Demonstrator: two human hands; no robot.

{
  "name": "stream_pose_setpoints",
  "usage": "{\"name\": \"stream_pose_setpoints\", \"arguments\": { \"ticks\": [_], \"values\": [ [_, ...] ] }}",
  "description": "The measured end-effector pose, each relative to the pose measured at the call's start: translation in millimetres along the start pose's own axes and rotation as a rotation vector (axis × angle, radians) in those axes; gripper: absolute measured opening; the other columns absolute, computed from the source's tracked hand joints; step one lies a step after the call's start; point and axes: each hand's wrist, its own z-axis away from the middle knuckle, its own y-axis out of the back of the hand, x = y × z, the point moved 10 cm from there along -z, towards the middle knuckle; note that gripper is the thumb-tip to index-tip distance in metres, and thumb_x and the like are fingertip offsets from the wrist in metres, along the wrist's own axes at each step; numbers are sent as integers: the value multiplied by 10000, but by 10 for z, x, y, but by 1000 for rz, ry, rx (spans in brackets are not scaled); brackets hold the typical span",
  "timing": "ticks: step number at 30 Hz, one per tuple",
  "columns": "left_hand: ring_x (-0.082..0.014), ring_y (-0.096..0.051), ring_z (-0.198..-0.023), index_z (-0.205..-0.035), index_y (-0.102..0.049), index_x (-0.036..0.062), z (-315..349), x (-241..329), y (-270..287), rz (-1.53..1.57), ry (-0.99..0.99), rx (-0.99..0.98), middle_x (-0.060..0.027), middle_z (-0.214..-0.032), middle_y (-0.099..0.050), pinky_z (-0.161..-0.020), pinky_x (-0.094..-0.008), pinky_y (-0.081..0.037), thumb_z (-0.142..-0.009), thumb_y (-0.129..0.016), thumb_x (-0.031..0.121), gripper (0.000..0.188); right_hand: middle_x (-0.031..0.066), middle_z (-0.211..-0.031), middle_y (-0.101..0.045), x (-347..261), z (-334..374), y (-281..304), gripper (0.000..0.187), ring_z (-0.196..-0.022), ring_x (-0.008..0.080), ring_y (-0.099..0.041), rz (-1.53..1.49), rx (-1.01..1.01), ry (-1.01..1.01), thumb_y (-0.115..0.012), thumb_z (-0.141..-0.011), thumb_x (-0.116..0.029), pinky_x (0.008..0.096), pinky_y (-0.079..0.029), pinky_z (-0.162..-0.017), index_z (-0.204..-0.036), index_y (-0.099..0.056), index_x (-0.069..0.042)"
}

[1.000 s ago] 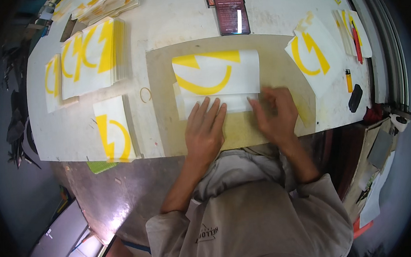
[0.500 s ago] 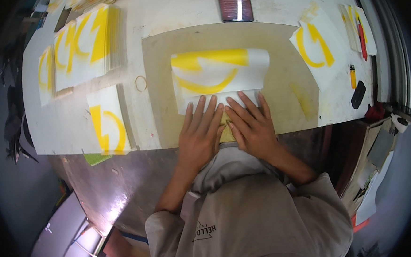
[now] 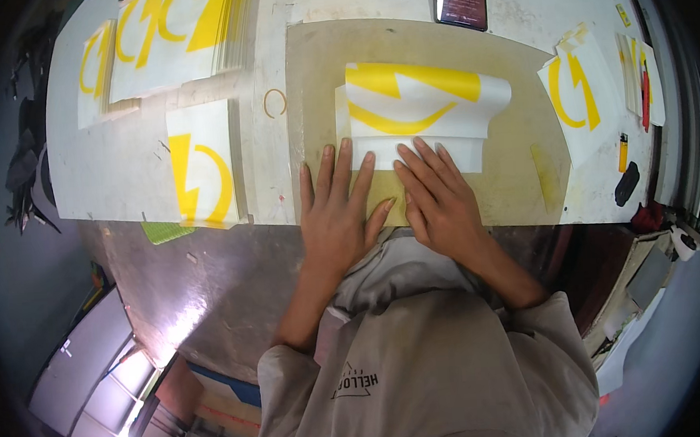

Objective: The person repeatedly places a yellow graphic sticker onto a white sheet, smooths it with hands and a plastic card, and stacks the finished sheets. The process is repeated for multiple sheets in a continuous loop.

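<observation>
the right hand point(image 3: 444, 205), seen blurred by the sheet's right side a second ago, has been laid palm down near the left hand point(image 3: 335, 207), whose fingers are now spread wider than half a second ago; the right's are kept closer together, and nothing is gripped by either. the yellow-marked white sheet point(image 3: 439, 110) is seen folded over on the tan mat point(image 3: 516, 180), its lower strip point(image 3: 471, 156) seemingly being steadied by fingertips, with the curled right end not yet flattened.
</observation>
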Motion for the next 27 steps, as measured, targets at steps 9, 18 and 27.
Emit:
{"name": "stream_pose_setpoints", "arguments": {
  "ticks": [9, 18, 27],
  "values": [
    [-437, -343, -1514, -1524, -535, 133, 59, -75, 39, 19, 31, 38, -212, -1632, -393, -1220, -643, -213, -941, -697, 473, 695, 173, -1500, -535, -162, -179, 54, 445, -1453, 379, -445, -4, 31, 62, -647, -921, -123, 563, -373, -1181, -1337, -605, 28],
    [-428, -363, -1500, -1510, -550, 151, 44, -84, 48, 39, 36, 62, -195, -1616, -420, -1218, -638, -206, -913, -738, 460, 698, 105, -1633, -417, 407, -1059, -90, 531, -1522, 332, -353, 287, -114, 118, -517, -1074, -340, 550, -246, -1258, -1537, -480, -83],
    [-392, -484, -1354, -1175, -734, 100, -188, -101, 179, 2, -59, 219, -150, -1459, -571, -1175, -603, -293, -851, -824, 323, 404, 68, -1635, -418, 486, -1188, 19, 627, -1531, 310, -343, 284, -96, 188, -569, -1027, -447, 614, -203, -1251, -1532, -483, -86]
  ]
}}
